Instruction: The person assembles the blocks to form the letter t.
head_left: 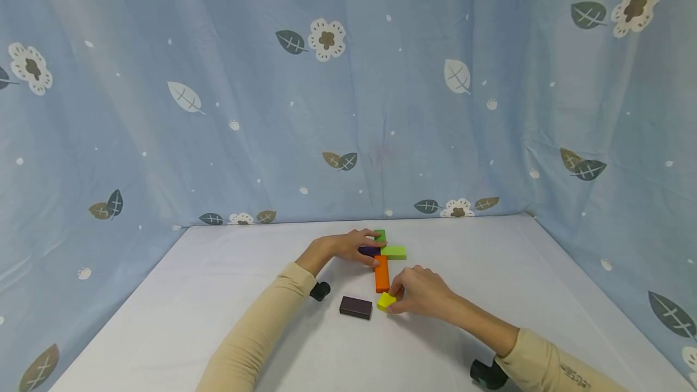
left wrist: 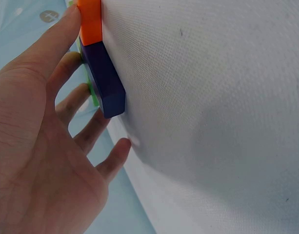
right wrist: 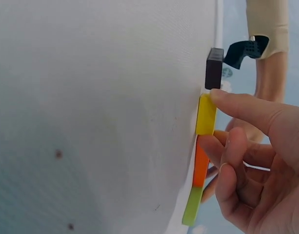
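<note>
On the white table lie flat blocks in a cross-like layout. A green block (head_left: pixel 380 235) is at the far end, with a dark purple block (head_left: pixel 369 251) and a lime block (head_left: pixel 395 253) side by side below it. An orange block (head_left: pixel 382 274) runs from there toward the near side. My left hand (head_left: pixel 348 245) spreads over these blocks, its thumb against the orange block (left wrist: pixel 91 22) and other fingers at the purple block (left wrist: pixel 108 80). My right hand (head_left: pixel 423 291) pinches a yellow block (right wrist: pixel 206 114) by the near end of the orange one.
A dark brown block (head_left: pixel 356 308) lies just left of the yellow one. Dark wrist-worn devices show at the left wrist (head_left: pixel 320 291) and right wrist (head_left: pixel 488 374). A blue patterned curtain (head_left: pixel 381 107) hangs behind the white tabletop (head_left: pixel 163 319).
</note>
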The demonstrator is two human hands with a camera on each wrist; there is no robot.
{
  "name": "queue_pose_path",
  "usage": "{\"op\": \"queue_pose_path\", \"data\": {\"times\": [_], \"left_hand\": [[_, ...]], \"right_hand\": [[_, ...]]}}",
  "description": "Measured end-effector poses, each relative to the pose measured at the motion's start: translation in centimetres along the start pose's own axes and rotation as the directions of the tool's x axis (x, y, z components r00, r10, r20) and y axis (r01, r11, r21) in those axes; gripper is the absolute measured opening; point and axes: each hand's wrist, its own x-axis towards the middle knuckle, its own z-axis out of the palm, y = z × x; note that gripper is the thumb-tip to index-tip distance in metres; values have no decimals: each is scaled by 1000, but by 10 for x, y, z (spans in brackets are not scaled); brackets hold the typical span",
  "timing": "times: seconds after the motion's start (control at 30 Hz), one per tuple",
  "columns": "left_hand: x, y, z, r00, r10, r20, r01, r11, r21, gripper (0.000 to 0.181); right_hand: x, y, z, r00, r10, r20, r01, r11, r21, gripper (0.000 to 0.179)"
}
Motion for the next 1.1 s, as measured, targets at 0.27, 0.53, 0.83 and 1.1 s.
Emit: {"op": "queue_pose_path", "data": {"times": [0.27, 0.53, 0.83, 1.1], "left_hand": [[0, 0, 1, 1000, -18, -1, 18, 1000, -5, 63], [0, 1, 0, 1000, -12, -6, 12, 1000, -7, 63], [0, 0, 1, 1000, -7, -2, 7, 1000, -1, 64], [0, 0, 0, 1000, -12, 1, 12, 1000, -5, 63]], "right_hand": [[1, -3, 2, 1000, 22, -10, -22, 1000, 1, 28], [2, -3, 3, 1000, 4, -29, -4, 1000, 4, 30], [2, -3, 3, 999, 4, -44, -4, 1000, -7, 31], [6, -2, 5, 999, 15, -44, -16, 1000, -11, 30]]}}
